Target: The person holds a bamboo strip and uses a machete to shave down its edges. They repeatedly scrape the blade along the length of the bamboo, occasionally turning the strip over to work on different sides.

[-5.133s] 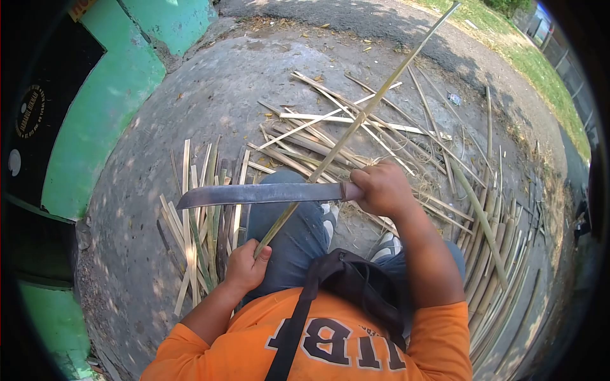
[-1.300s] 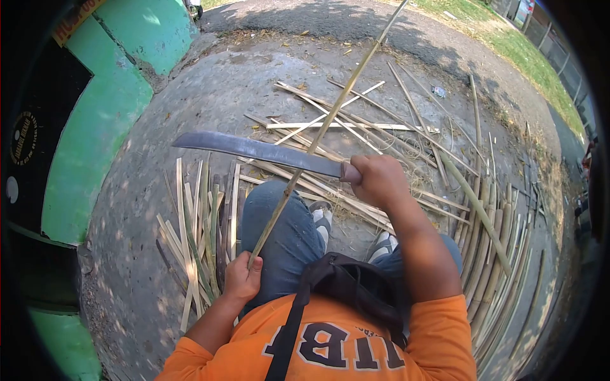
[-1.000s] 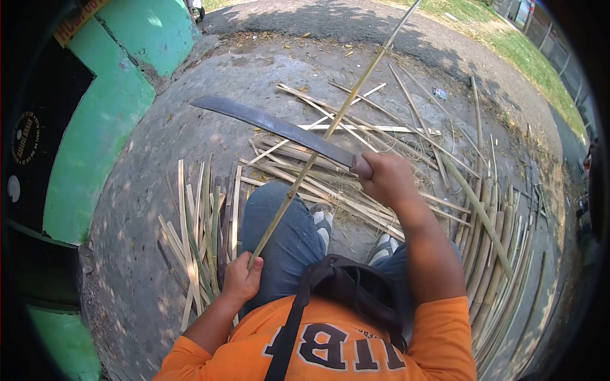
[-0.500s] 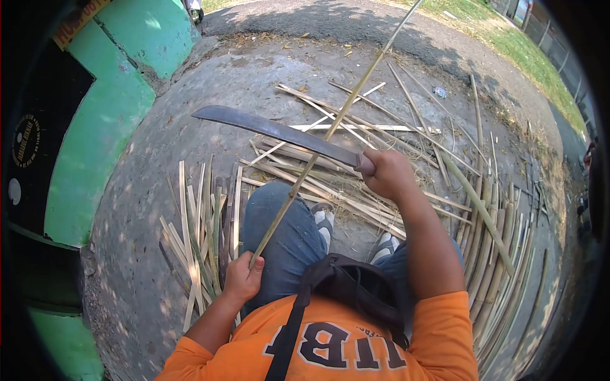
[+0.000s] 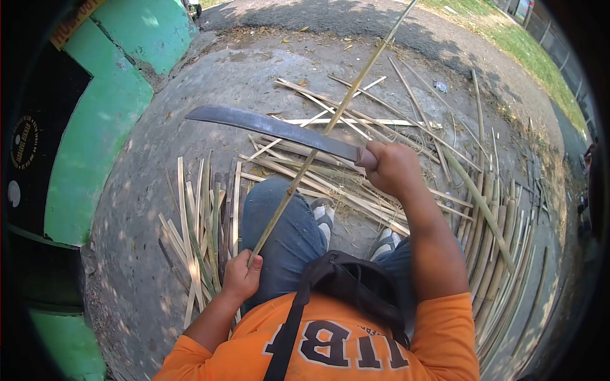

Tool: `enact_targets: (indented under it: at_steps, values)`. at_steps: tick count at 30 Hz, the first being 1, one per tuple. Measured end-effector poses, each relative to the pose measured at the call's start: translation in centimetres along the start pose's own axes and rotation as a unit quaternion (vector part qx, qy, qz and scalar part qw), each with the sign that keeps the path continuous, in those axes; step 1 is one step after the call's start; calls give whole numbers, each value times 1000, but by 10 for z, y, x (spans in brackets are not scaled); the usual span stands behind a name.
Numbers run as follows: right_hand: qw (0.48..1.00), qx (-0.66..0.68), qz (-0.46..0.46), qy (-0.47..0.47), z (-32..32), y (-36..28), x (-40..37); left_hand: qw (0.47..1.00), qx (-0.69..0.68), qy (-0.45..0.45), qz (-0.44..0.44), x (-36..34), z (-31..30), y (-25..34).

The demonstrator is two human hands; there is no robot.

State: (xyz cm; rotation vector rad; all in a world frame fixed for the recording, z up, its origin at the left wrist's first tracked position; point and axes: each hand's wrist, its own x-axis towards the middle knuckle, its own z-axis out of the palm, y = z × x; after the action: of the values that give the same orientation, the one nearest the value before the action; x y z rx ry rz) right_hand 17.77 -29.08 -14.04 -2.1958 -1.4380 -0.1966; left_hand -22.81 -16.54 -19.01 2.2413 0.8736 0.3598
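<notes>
My right hand (image 5: 395, 167) is wrapped round the handle of a machete (image 5: 279, 131), whose long dark blade points left across the view. The blade lies over a long, thin bamboo strip (image 5: 273, 222) about midway along it. My left hand (image 5: 242, 277) grips the lower end of that strip beside my left knee. From there the strip slants up and to the right, its far end reaching the top edge of the view.
Split bamboo strips (image 5: 181, 209) lie left of my legs. A loose pile of slats (image 5: 356, 195) covers the ground ahead of my shoes. Bamboo poles (image 5: 486, 254) are laid out on the right. A green wall (image 5: 95, 146) stands at the left.
The machete and my right hand have shifted slightly, the blade tip a little to the left. My left hand keeps its grip on the bamboo strip.
</notes>
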Motion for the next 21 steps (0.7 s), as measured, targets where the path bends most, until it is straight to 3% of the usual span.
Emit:
enact_targets:
  at_steps: [6,15,18,21]
  values:
    - [998,13,28,46,-5,7,2,1000,3,-3,4,0,-1,0]
    - [998,27,-53,-31,-5,-17,-4,1000,1,-7,6,2,-2,1]
    - [1000,2,-19,-2,4,0,-1,1000,7,-3,8,-1,-3,0]
    - [995,33,76,48,6,12,6,1000,6,-4,7,1,-2,1]
